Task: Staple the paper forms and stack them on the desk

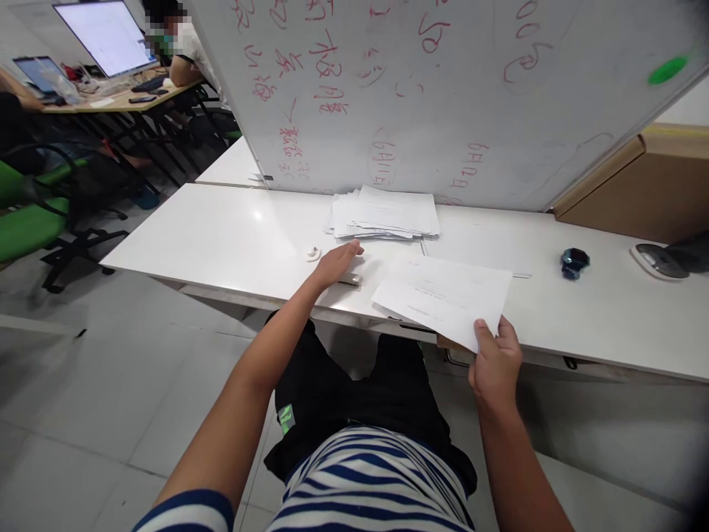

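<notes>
My right hand (496, 363) pinches the near right corner of a white paper sheet (448, 292) with printed lines. The sheet is held tilted at the front edge of the white desk (221, 240). Over the desk to the left, my left hand (337, 264) has its fingers stretched out and holds nothing. Just under and beside it lies a small silvery object (350, 281), partly hidden by the hand; its kind is unclear. A stack of papers (393, 212) rests beyond my left fingertips, against the whiteboard. Left of that hand sits a small white curled item (313, 254).
A whiteboard (354, 96) with red writing stands along the desk's back. To the right are a dark watch (574, 263), a computer mouse (659, 261) and a cardboard box (636, 185). Another person (188, 55) sits at a far table with a monitor (105, 37). Green chairs (33, 225) stand left.
</notes>
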Tool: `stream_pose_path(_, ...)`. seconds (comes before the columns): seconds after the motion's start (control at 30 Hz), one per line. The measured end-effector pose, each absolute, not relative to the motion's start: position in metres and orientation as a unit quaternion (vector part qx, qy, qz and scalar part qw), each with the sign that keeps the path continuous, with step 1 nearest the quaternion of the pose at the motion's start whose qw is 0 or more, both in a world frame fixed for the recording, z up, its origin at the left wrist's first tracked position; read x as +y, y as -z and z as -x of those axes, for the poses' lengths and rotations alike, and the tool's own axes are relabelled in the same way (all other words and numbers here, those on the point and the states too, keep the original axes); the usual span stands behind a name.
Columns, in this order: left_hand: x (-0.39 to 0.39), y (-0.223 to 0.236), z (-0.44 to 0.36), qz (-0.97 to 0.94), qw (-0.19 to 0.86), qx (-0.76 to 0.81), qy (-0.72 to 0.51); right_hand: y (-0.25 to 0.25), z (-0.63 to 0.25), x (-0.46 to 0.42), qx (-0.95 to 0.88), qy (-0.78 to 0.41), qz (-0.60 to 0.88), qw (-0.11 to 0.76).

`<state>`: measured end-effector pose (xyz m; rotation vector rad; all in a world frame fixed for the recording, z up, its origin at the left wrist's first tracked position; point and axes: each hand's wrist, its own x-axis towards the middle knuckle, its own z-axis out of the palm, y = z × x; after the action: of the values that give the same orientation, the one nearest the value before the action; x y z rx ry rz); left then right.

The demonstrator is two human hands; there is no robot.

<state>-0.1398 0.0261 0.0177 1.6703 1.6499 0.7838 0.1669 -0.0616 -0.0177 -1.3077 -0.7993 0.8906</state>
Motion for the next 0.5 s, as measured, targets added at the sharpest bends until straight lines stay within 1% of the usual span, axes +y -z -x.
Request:
stream_pose_path(0.13,0.027,-0.017,0.139,-0.633,0.328,0.638,-0.291,0.013,-0.162,-0.016,-0.398,-0.400,0.544,0.621)
stream_pose_path(0.3,0.029,-0.019,0.136,-0.621,0.313,0.660,-0.285,-0.002,-0.138,0.068,-0.458,-0.420,0.503,0.600)
stream_pose_path(0.4,0.028,-0.022,0.135,-0.616,0.307,0.669,-0.281,-0.016,-0.113,0.121,-0.473,-0.443,0.506,0.570)
stream_pose_path(0.5,0.027,-0.024,0.134,-0.613,0.310,0.672,-0.275,-0.026,-0.088,0.165,-0.512,-0.421,0.540,0.518)
